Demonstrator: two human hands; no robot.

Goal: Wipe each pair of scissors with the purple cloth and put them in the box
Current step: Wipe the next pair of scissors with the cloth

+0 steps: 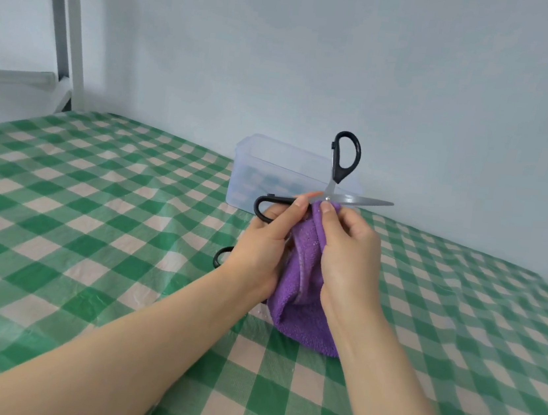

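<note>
– Currently, where do we stand with the scissors?

– We hold them in the air above the desk, in front of the box, which sits at 12 o'clock from our hands. The blades are spread wide: one handle loop stands at 12 o'clock and one bare blade points to 3 o'clock. Our left hand curls round the lower handle loop, with its fingers reaching close to the pivot. Our right hand grips the purple cloth and pinches a fold of it against the pivot.

– What could go wrong from here?

– We judge three faults likely.
1. The raised handle is unsupported. If it swings down, the blades close on the cloth or on the fingers at the pivot.
2. If we wipe toward the 3 o'clock tip with a thin fold, the edge may cut through to skin. We should keep the fold thick.
3. If we put the scissors in the box while spread, they may jam on the rim. We should close them first.

A second pair lies at 7 o'clock, mostly hidden under our left wrist. We could overlook it.
</note>
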